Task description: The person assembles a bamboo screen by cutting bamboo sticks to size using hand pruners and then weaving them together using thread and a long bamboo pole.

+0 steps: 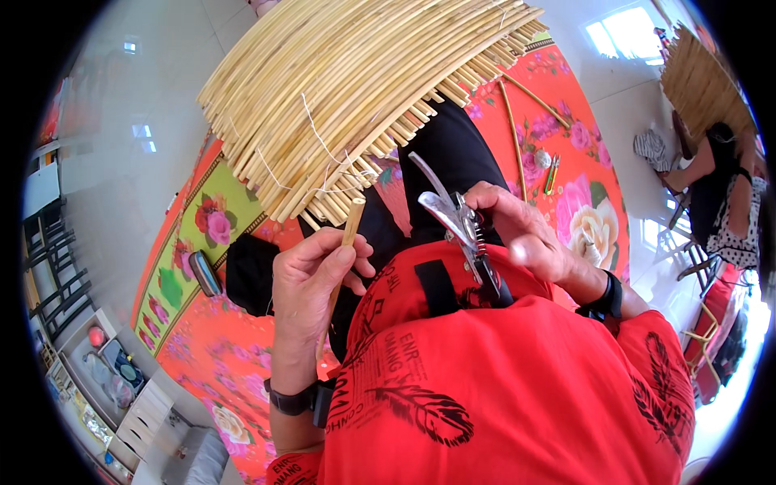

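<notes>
Between the thumb and fingers of my left hand (309, 271) stands a thin, straw-coloured reed stalk (353, 220), its cut end pointing up and its lower part running down along my wrist. My right hand (529, 230) holds a pair of pruning shears (446, 214), with the blades apart and tilted toward the upper left. Some of its fingers are hidden behind the tool. The blades do not touch the stalk. Just beyond both hands a large mat of reed stalks (339, 89), bound with white string, lies over my dark-trousered legs.
Two loose stalks (511, 133), a small string ball (542, 159) and a green cutter (552, 175) lie on the red floral cloth (602, 174) at right. A dark case (205, 273) is at left. Another person (711, 174) sits at far right beside another mat (702, 81).
</notes>
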